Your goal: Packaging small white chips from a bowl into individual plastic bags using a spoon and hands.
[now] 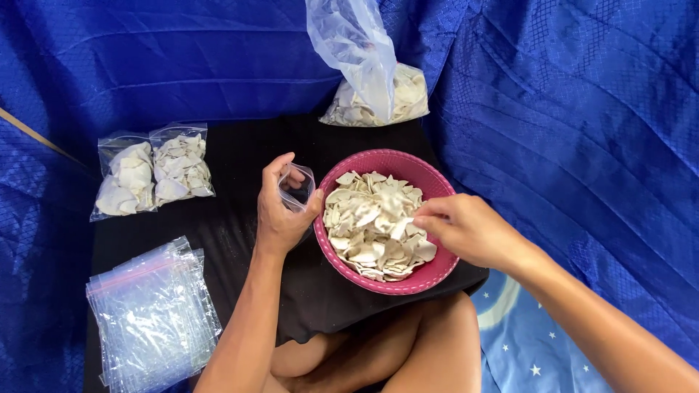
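- Our left hand (280, 211) is curled around a small clear bag (296, 187), thumb and fingers pinching its mouth open just beside the bowl's left rim.
- Our right hand (466, 229) reaches over the bowl from the right, fingertips (422, 215) pinched on a pale chip (403, 227) at the top of the heap; the remaining fingers are loosely folded.
- All around us hangs blue quilted fabric (568, 109), creased and draped like walls on the far side, left and right.
- Beneath it, lower right, we see a lighter blue sheet (524, 349) with white stars.
- A black cloth (240, 153) covers the flat working surface in front of our folded legs.
- The pink bowl (429, 273) sits on that cloth at its near edge, heaped with pale chips.
- A stack of empty zip bags (153, 320) lies on the near left.
- A large clear sack (364, 65) of chips leans at the far edge, its top standing upright.
- Two filled bags (154, 171) lie side by side on the far left, touching one another.
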